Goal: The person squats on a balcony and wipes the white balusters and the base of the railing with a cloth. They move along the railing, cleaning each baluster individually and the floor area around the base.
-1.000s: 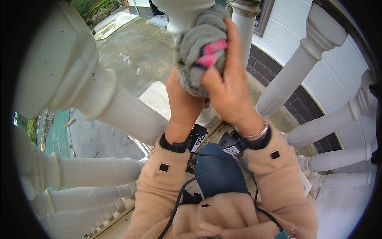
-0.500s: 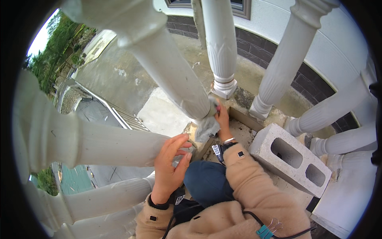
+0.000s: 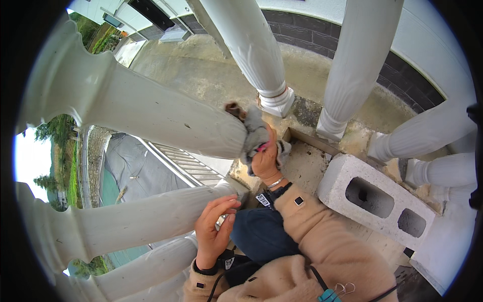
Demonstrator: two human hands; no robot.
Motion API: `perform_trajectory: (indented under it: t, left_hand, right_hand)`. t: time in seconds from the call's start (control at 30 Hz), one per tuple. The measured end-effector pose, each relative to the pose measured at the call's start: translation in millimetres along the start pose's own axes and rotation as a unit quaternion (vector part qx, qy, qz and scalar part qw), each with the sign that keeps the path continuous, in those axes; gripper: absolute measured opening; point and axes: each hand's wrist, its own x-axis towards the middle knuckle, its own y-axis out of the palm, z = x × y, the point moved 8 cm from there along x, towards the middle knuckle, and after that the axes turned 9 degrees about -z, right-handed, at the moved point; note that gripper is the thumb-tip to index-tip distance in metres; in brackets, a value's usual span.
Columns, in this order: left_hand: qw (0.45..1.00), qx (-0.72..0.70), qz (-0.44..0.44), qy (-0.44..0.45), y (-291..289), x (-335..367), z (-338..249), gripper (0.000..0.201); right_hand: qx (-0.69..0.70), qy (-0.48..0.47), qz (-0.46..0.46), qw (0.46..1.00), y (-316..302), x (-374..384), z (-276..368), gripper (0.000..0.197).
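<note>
My right hand (image 3: 265, 160) is closed on a crumpled grey cloth (image 3: 255, 132) with a pink patch and a brown end. It presses the cloth against the lower end of a smooth white baluster (image 3: 171, 118), whose base is covered by the cloth and hand. My left hand (image 3: 215, 232) holds nothing. Its fingers are loosely bent and apart, and something silvery, perhaps a ring, shows on one of them. That hand is close to the lower end of another white baluster (image 3: 146, 211).
A pale concrete block (image 3: 342, 189) with two openings stands at my right. More balusters (image 3: 357, 65) rise around me from a rough ledge. Beyond the left ones are a metal railing (image 3: 186, 163) and a lower dark surface. My dark-clad knee (image 3: 261, 231) is between my arms.
My view has turned, and the balusters appear shifted. The right hand and cloth have moved round the baluster's lower end, and a brown part of the cloth now shows. My left hand stays loosely open.
</note>
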Motion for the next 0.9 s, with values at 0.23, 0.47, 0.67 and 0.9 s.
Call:
perform_trajectory:
  t: [0.23,0.47,0.67,0.9]
  left_hand:
    - [0.998,0.06,0.033,0.008,5.3,-2.0,-1.2,0.031]
    - [0.999,0.043,0.02,-0.003,-4.1,-11.6,4.1,0.03]
    - [0.998,0.024,0.065,-0.008,11.9,-0.1,6.4,0.034]
    - [0.998,0.032,0.06,0.003,7.4,2.1,-2.5,0.034]
  right_hand:
    - [-0.305,0.155,0.008,0.94,-61.9,-27.8,-132.0,0.058]
    - [-0.108,0.148,0.076,0.98,-17.3,-33.8,-123.9,0.052]
    - [-0.178,0.118,0.153,0.965,-60.4,-83.1,-82.9,0.058]
    - [-0.317,0.065,0.059,0.944,-43.2,-15.2,-71.2,0.056]
